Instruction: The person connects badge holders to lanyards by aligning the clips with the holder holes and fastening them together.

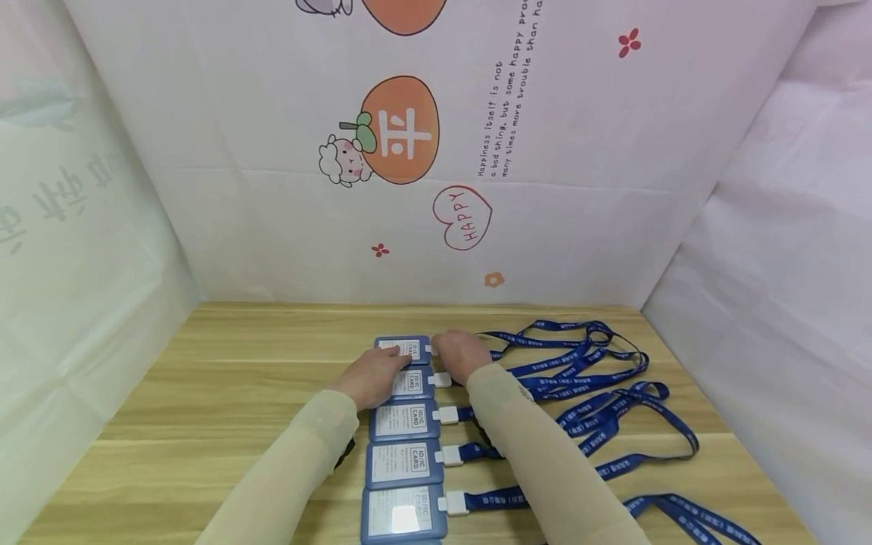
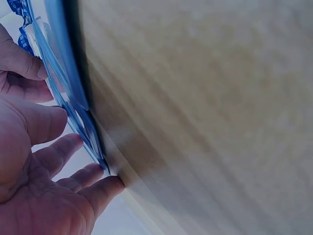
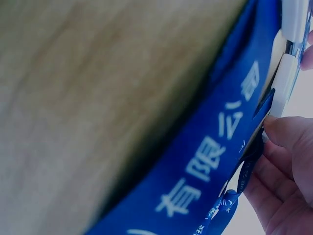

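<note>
Blue-framed ID card holders stand in a column on the wooden table. My left hand [image 1: 370,380] lies over the left side of the farthest card holder [image 1: 422,342], its fingers extended onto the card. Below that, another card holder [image 1: 412,382] is partly covered by the same hand. Beside the farthest holder's white clip, my right hand [image 1: 463,356] pinches the blue lanyard. The right wrist view shows the thumb [image 3: 281,129] at the strap just below a white clip [image 3: 284,81], with fingers behind it. Left fingertips [image 2: 115,185] reach the holders' edge in the left wrist view.
Nearer card holders [image 1: 405,462] continue the column toward me, each with a white clip [image 1: 453,456]. Their blue lanyards [image 1: 606,424] spread in loops over the right of the table [image 1: 225,393]. White printed sheeting [image 1: 272,227] walls the back and both sides.
</note>
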A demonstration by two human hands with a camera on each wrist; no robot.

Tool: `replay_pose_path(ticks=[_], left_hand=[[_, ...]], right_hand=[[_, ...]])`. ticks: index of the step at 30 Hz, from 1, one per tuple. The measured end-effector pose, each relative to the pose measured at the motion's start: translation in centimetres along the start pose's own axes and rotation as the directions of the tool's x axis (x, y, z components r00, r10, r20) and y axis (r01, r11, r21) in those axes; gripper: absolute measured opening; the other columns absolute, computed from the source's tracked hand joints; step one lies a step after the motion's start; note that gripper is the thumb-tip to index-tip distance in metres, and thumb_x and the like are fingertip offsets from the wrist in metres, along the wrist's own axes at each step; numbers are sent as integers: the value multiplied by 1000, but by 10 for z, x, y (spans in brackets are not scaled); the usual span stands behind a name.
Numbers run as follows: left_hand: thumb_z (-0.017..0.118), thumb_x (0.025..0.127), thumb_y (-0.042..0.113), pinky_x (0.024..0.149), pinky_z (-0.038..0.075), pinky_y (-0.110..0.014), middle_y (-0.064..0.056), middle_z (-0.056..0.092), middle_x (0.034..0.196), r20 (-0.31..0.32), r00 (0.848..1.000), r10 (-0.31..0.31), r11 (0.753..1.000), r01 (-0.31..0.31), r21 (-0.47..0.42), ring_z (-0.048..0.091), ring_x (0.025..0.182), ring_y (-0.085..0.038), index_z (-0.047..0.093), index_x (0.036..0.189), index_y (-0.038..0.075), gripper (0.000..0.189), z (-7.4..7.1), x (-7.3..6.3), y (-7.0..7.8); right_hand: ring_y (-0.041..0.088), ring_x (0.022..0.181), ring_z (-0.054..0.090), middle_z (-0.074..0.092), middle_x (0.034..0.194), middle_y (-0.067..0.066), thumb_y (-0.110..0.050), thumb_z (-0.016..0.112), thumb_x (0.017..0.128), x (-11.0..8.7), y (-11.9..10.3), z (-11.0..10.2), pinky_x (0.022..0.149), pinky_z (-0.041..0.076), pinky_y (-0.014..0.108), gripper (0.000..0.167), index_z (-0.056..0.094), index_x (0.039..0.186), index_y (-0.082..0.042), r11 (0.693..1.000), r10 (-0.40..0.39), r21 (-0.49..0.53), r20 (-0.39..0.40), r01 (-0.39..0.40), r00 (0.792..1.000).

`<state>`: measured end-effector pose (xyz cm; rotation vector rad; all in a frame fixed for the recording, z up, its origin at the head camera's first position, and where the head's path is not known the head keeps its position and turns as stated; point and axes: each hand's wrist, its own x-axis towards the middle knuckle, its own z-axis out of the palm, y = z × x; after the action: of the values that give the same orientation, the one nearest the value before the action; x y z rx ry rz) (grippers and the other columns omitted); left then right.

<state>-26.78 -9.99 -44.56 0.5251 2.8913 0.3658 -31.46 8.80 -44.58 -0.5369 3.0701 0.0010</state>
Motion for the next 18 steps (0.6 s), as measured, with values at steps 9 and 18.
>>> replay_pose_path(ticks=[9,18], left_hand=[[42,110,13,128,30,-52,-11,41,165,-7,1000,-6,1000,6,-16,36,154,-36,52,154,17,45,1,1,-1],[43,110,13,127,31,-53,-12,42,165,-10,1000,-1,1000,1,-15,38,153,-37,53,154,17,45,3,3,0]], right_hand=[[21,108,73,77,118,3,-7,67,101,0,2,0,96,61,39,28,74,126,-19,1000,21,-7,-4,-21,1000],[21,110,72,76,119,3,-9,69,101,-1,3,1,96,61,39,29,73,128,-19,999,35,-22,5,-35,999]])
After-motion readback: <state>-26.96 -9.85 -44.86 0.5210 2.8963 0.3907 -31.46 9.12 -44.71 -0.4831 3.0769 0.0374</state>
